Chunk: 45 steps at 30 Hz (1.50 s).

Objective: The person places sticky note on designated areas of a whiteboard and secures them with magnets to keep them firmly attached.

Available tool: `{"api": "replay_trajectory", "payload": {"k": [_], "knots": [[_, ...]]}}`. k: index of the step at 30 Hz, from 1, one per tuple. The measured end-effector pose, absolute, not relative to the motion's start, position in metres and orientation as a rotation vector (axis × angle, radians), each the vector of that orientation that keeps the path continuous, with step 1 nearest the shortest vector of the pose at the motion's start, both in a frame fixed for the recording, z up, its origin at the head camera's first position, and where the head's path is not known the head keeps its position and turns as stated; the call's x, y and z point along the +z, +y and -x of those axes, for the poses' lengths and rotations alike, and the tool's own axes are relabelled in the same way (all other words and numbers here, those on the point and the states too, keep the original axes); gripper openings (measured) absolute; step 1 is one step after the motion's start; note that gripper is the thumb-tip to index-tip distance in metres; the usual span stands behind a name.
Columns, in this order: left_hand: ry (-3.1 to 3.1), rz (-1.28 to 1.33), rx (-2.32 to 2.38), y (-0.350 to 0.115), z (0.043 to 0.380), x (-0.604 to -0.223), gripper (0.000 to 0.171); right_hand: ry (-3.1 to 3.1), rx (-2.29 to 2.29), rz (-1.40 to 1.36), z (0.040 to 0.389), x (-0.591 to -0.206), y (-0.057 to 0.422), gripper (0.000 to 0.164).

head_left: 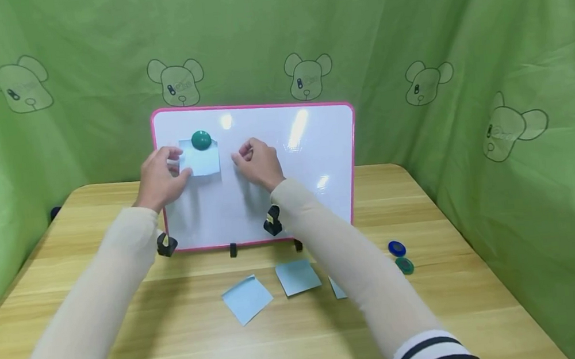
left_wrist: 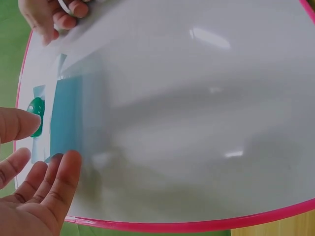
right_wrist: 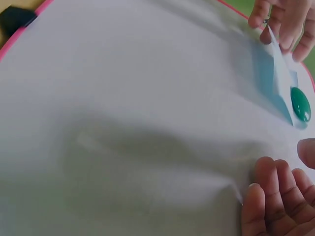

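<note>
A light blue sticky note (head_left: 201, 162) hangs on a pink-framed whiteboard (head_left: 311, 160), under a round green magnet (head_left: 201, 140) near its top edge. In the wrist views the note's lower part stands away from the board. My left hand (head_left: 159, 179) is at the note's left edge, its thumb and fingers spread apart; the left wrist view shows its fingertips (left_wrist: 71, 160) beside the paper. To the right of the note, my right hand (head_left: 260, 163) hovers in front of the board with loosely bent fingers and nothing in them.
On the wooden table (head_left: 205, 349) before the board lie one blue note (head_left: 248, 300), another blue note (head_left: 298, 277) and a third note (head_left: 337, 289) partly hidden by my right sleeve. A blue magnet (head_left: 397, 248) and a green magnet (head_left: 404, 266) lie at the right. Green curtain (head_left: 242, 28) surrounds the table.
</note>
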<state>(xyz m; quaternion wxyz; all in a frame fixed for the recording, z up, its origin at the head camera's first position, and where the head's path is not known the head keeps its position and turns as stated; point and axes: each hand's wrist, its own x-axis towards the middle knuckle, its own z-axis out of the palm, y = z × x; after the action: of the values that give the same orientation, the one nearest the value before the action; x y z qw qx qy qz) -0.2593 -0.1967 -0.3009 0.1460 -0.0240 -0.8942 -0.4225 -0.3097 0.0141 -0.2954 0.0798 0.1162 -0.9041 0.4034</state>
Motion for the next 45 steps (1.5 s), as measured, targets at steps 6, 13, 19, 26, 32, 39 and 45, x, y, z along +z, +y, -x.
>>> {"api": "replay_trajectory", "payload": {"k": [6,13,19,26,32,39,45], "knots": [[-2.574,0.075,-1.243,-0.196,0.249,-0.305,0.047,-2.677,1.169,-0.362,0.309,-0.304,0.033,0.021],[-2.573,0.084,-1.254,-0.197,0.239,-0.315,0.048,-2.679,1.159,-0.337,0.304,-0.312,0.055,0.019],[-2.578,0.102,-1.27,-0.197,0.232,-0.322,0.049,-2.662,1.14,-0.319,0.299,-0.317,0.077,0.018],[-2.591,0.143,-1.254,-0.193,0.226,-0.328,0.049,-2.674,1.125,-0.275,0.293,-0.324,0.102,0.019],[-2.59,0.166,-1.271,-0.189,0.221,-0.334,0.048,-2.696,1.119,-0.221,0.289,-0.331,0.12,0.02],[-2.62,0.184,-1.275,-0.187,0.217,-0.343,0.047,-2.693,1.123,-0.165,0.284,-0.339,0.138,0.02],[-2.65,0.189,-1.276,-0.184,0.214,-0.349,0.046,-2.704,1.129,-0.109,0.279,-0.345,0.154,0.021]]}}
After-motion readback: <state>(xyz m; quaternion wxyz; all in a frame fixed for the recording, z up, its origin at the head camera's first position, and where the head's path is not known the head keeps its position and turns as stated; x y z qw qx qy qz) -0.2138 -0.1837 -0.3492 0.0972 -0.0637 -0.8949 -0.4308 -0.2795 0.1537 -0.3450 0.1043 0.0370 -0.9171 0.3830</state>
